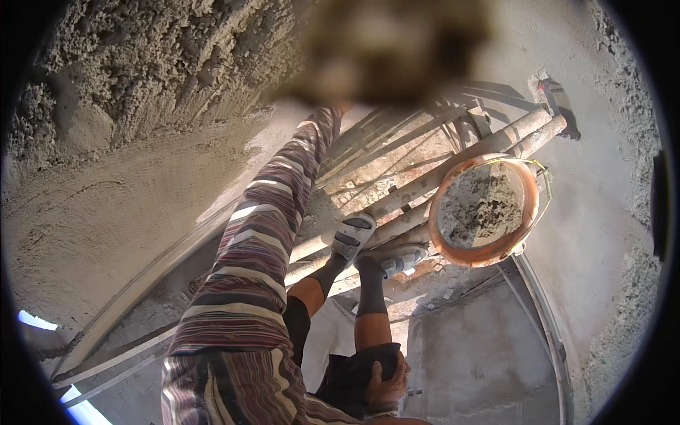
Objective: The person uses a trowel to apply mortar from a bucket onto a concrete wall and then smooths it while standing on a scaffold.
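Note:
My left arm [273, 212], in a striped sleeve, stretches up and away toward the top of the view. Only a sliver of my left hand [345, 108] shows at the cuff, and its fingers are hidden behind a blurred brownish thing [389, 53] close to the camera, whose kind I cannot make out. Low in the view, my right hand [388, 382] rests on my right thigh over the dark shorts [350, 375], fingers apart and slightly bent, holding nothing visible. To the right, an orange bucket [438, 237] holds grey mortar [485, 205].
My sandalled feet [354, 237] stand on wooden poles [411, 191] laid side by side, with rubble below. Rough wet mortar [163, 64] covers the upper left wall, smoother beneath. A grey wall [588, 191] rises at right, beside a slanting pole [542, 304].

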A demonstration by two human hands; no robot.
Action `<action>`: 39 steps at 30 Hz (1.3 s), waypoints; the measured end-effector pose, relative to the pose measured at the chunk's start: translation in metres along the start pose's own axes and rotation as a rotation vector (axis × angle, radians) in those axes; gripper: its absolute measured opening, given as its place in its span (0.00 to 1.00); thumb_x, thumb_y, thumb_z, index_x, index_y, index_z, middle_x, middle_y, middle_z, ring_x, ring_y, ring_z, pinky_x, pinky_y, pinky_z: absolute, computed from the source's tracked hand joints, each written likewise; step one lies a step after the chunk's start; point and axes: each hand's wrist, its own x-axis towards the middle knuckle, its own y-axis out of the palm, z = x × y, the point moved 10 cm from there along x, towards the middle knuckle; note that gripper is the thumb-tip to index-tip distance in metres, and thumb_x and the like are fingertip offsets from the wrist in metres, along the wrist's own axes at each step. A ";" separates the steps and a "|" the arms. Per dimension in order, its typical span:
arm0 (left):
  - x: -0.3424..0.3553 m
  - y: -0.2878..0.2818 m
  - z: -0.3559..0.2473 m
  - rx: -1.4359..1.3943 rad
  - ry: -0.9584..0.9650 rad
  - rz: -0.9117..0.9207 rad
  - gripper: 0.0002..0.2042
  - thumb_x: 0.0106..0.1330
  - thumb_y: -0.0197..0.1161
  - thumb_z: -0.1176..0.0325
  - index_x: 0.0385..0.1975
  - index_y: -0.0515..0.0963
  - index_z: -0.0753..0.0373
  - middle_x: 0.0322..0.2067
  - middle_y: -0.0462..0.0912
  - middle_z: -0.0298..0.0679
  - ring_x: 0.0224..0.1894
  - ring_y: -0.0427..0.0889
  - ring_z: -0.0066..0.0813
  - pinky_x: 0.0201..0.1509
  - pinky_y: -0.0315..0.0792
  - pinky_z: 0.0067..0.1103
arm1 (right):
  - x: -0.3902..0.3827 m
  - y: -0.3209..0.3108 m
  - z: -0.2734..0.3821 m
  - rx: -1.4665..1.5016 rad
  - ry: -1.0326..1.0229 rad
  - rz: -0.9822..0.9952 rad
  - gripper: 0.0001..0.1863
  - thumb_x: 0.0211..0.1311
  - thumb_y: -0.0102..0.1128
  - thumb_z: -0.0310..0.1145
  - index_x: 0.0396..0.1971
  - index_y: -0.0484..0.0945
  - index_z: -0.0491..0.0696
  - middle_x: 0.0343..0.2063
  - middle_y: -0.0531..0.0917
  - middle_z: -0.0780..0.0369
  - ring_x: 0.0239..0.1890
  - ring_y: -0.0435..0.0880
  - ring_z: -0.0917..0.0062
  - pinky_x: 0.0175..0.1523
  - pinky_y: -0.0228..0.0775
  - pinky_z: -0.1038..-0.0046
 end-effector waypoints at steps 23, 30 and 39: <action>-0.223 -0.215 -0.057 0.638 -0.178 0.092 0.14 0.59 0.59 0.57 0.33 0.72 0.62 0.17 0.77 0.44 0.22 0.79 0.43 0.28 0.71 0.33 | -0.006 0.030 0.011 0.036 0.003 0.260 0.31 0.54 0.60 0.43 0.57 0.62 0.48 0.51 0.71 0.48 0.55 0.68 0.54 0.57 0.62 0.57; -0.287 -0.152 -0.276 0.377 0.071 0.474 0.13 0.57 0.62 0.60 0.33 0.73 0.63 0.16 0.76 0.44 0.22 0.78 0.45 0.26 0.71 0.33 | -0.014 0.038 0.017 0.004 0.081 0.292 0.32 0.52 0.60 0.44 0.57 0.63 0.50 0.52 0.70 0.50 0.56 0.68 0.56 0.58 0.62 0.60; -0.234 -0.011 -0.386 -0.645 -0.089 1.356 0.10 0.62 0.56 0.65 0.24 0.70 0.65 0.15 0.69 0.29 0.16 0.68 0.16 0.20 0.64 0.17 | -0.005 0.020 0.015 0.054 0.160 0.222 0.34 0.52 0.60 0.47 0.58 0.63 0.50 0.54 0.69 0.51 0.56 0.69 0.56 0.58 0.62 0.59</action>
